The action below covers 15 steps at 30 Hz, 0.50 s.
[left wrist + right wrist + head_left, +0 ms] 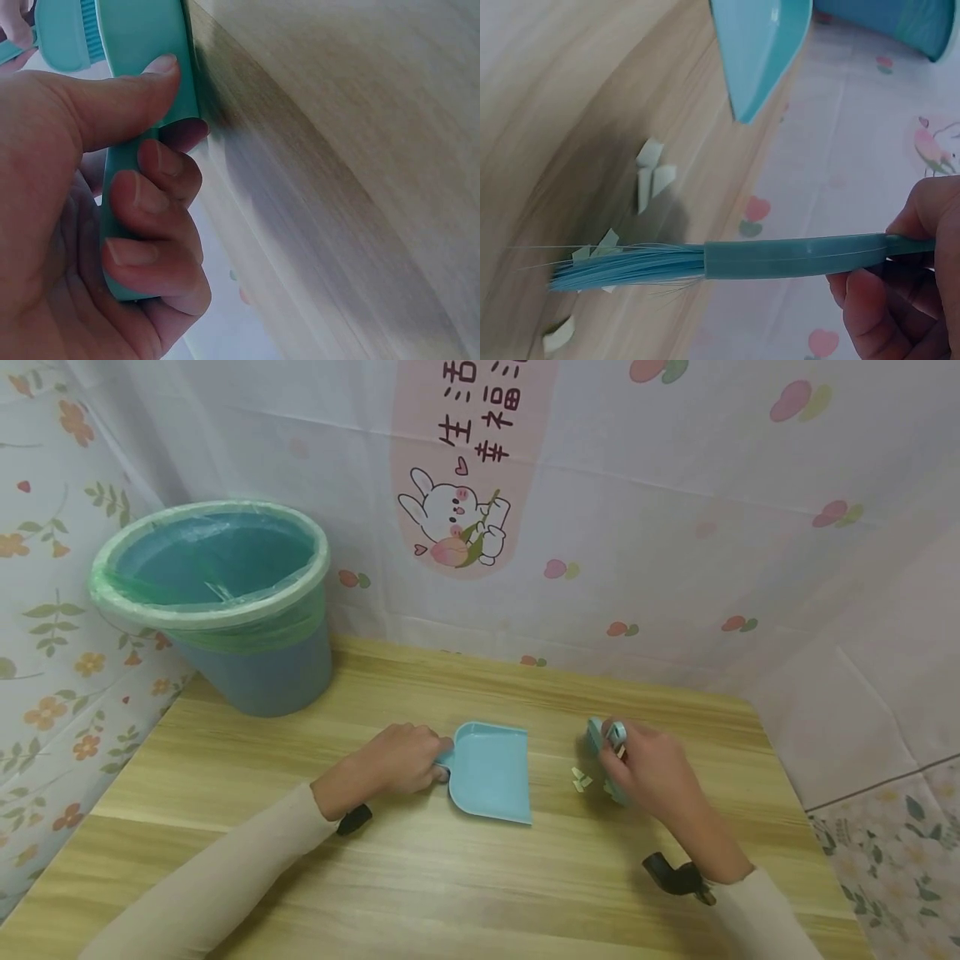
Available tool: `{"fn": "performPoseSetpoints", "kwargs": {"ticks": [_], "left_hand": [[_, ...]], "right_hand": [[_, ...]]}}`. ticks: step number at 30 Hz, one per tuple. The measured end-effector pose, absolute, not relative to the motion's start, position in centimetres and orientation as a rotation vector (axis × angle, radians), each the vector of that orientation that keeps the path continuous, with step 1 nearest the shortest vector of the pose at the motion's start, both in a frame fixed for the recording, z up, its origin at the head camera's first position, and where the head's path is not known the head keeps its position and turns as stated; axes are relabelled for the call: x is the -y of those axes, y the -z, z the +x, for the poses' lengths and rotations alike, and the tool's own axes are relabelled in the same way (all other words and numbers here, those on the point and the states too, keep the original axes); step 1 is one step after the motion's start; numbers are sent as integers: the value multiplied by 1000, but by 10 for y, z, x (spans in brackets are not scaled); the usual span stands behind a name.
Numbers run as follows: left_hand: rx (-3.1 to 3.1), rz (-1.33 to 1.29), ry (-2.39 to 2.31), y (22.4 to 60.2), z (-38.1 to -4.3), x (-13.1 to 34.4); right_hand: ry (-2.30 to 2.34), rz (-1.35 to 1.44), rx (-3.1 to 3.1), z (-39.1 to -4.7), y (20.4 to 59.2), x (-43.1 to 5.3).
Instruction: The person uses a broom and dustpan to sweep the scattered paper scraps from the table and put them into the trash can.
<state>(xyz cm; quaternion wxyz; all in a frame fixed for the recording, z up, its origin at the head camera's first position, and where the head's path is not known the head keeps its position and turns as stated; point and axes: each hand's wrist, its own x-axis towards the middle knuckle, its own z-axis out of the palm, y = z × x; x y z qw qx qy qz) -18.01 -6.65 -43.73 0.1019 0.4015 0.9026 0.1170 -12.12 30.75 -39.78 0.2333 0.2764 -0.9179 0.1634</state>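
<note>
The left hand (405, 760) sensibly grips the light, stiff-looking dustpan (491, 772) by its handle (122, 156). Right of it, the right hand (660, 770) holds a brush (791, 257).

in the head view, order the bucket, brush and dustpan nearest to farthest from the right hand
1. Brush, held in the right hand
2. Dustpan, to its left, held by the left hand
3. Bucket, farther left, toward the back
</note>
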Motion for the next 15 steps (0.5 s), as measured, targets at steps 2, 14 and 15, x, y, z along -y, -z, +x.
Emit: {"fn": "performPoseSetpoints", "kwargs": {"ticks": [2,14,15], "left_hand": [[-2663,1189,-344,438,-180,66],[-2661,1171,-322,438,-180,66],[-2661,1170,-322,438,-180,66]], "right_hand": [[-451,762,2521,-124,398,-303],[-523,731,2528,-129,388,-294],[-521,712,2538,-128,386,-296]]}}
